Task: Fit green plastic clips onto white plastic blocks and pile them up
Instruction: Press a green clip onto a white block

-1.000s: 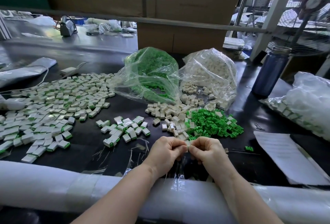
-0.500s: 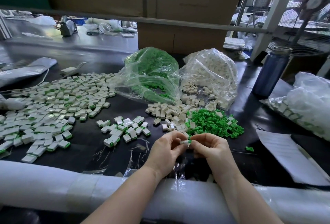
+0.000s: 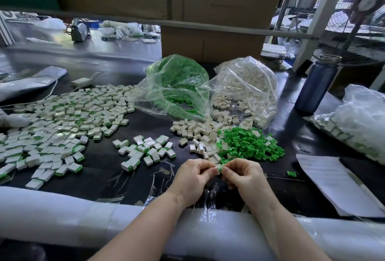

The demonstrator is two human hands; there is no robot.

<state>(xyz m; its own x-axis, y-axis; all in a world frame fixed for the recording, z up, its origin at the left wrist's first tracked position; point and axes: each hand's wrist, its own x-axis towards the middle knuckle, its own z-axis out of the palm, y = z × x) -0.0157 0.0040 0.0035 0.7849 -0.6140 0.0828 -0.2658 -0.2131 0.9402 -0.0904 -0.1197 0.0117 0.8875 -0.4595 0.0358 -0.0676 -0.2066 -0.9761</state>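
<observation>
I am watching the left hand [image 3: 192,179] and the right hand [image 3: 244,177] coming closer together than half a second ago, and dropping slightly nearer the surface [image 3: 129,183]; both are pinching one white block [image 3: 218,166] between their fingertips, with a green clip [image 3: 220,170] showing at its right end against the right thumb. How far the clip is seated I cannot tell, since the fingers are covering most of the piece. Taking that held block as my landmark: just beyond it the loose white blocks [image 3: 200,133] are lying in a scatter, and beyond and to its right the heap of green clips [image 3: 250,144] is touching them. Farther beyond, the clear bag of green clips [image 3: 177,86] and the clear bag of white blocks [image 3: 245,88] are slumping side by side, mouths open toward me. To the left of the held block a small cluster of finished blocks [image 3: 145,150] is sitting, and farther left the big spread of finished blocks [image 3: 62,119] is covering the surface. One stray clip [image 3: 291,173] is lying to the right, near a sheet of paper [image 3: 333,183]. Beyond that a blue bottle [image 3: 316,86] is standing upright, with another plastic bag [image 3: 358,119] to its right. Nearer than the hands, a white padded roll [image 3: 62,217] is running along the surface edge under both forearms, and crumpled film [image 3: 208,194] is lying below the hands.
</observation>
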